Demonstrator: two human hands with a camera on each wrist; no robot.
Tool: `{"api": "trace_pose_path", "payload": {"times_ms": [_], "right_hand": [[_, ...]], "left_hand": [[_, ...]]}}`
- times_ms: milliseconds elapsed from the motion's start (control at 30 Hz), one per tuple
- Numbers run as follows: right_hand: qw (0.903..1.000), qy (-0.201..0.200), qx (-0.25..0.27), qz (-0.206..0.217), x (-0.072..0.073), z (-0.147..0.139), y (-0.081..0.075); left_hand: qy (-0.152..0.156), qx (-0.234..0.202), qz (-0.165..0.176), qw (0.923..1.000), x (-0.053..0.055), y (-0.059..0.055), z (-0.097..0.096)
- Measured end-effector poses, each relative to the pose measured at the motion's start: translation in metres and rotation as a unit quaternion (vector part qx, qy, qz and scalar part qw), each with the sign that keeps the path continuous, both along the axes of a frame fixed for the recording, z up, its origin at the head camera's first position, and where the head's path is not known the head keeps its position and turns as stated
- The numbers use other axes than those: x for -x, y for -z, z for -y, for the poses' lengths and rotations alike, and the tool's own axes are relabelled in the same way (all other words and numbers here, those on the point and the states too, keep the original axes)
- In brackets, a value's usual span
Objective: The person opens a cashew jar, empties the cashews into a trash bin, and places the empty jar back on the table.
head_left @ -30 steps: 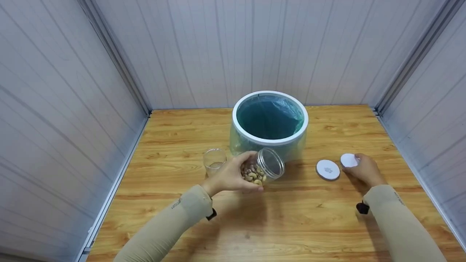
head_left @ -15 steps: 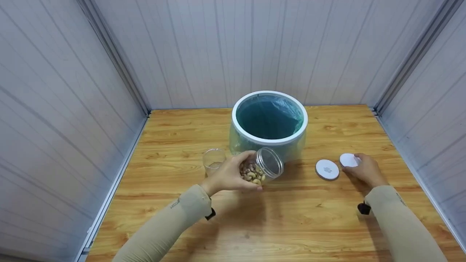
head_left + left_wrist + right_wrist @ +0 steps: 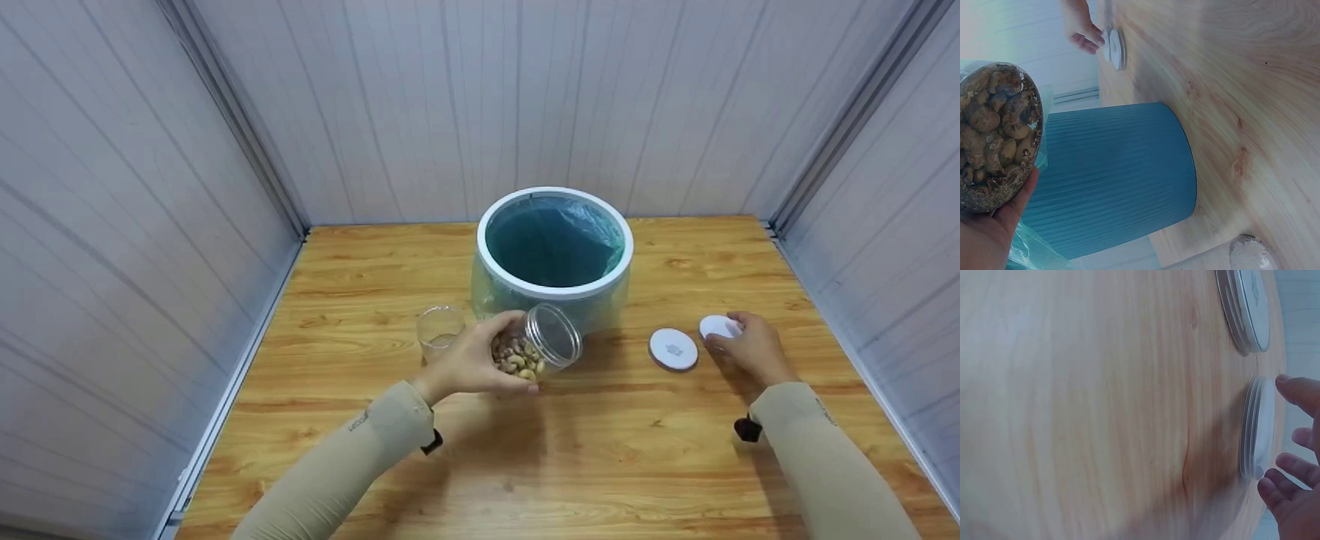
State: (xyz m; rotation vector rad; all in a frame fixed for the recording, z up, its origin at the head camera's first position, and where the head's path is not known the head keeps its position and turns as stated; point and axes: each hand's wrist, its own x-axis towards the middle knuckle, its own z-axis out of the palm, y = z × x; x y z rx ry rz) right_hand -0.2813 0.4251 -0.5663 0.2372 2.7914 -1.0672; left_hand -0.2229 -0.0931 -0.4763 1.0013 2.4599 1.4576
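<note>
My left hand (image 3: 476, 360) grips a clear jar (image 3: 553, 336) holding cashews (image 3: 517, 360), tilted with its uncapped mouth toward the right, in front of the bin. In the left wrist view the nuts (image 3: 999, 126) show through the jar's base, with a thumb along its edge. My right hand (image 3: 756, 349) is over a white round lid (image 3: 716, 327) lying on the table. In the right wrist view its thumb and fingers are spread apart around that lid (image 3: 1264, 430), fingertips right at its edge. A second white lid (image 3: 673, 349) lies to its left.
Behind the jar stands a bin (image 3: 556, 292) with a white rim and green liner; its blue ribbed side (image 3: 1123, 174) shows in the left wrist view. A clear cup-like container (image 3: 439, 324) stands left of the left hand. Pale panel walls (image 3: 420, 97) enclose the wooden table.
The right hand's fingers have loosened and shifted slightly at the white lid, which stays on the table. The left hand and jar hold nearly the same place.
</note>
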Motion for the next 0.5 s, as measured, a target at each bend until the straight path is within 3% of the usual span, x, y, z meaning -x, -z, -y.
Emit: {"api": "trace_pose_path", "payload": {"times_ms": [200, 500], "right_hand": [[0.9986, 0.011, -0.014, -0.049, -0.0020, 0.0044, -0.0028], [0.9988, 0.004, -0.002, -0.049, 0.0010, 0.0095, -0.0070]], "left_hand": [[-0.003, -0.001, -0.005, 1.0000, 0.0003, -0.0006, 0.0021], [-0.004, -0.007, 0.000, 1.0000, 0.0013, -0.0024, 0.0044]]}}
